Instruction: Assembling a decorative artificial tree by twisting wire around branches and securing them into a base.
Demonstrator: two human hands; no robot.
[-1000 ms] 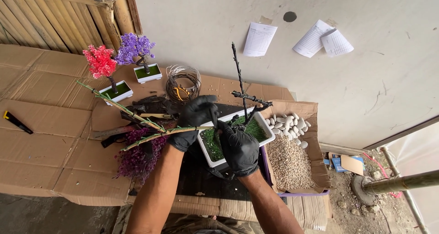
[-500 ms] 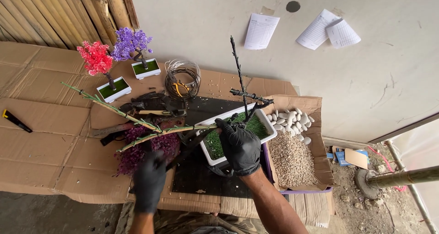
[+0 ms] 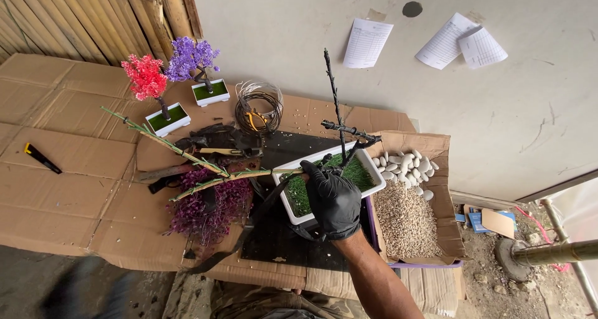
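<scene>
Head view: my right hand (image 3: pixel 334 199), black glove, centre frame, fingers clamped on white tray (image 3: pixel 367 163) with green grass, gripping near rim. Bare dark twig (image 3: pixel 334 101) rises upright from tray, just above hand, long axis vertical. Taped branch (image 3: pixel 205 182) lies left of hand, axis slanting left. Pebbles (image 3: pixel 405 219) right. Left hand out of frame; right is nearer.

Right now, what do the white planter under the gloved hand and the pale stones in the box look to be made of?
White planter: looks like smooth moulded plastic, thin even rim, slight sheen; ceramic is possible. Its green filling reads as artificial grass. Pale stones: rounded white pebbles, matte, probably real stone. Right hand wears a black, slightly shiny glove, likely nitrile.
</scene>
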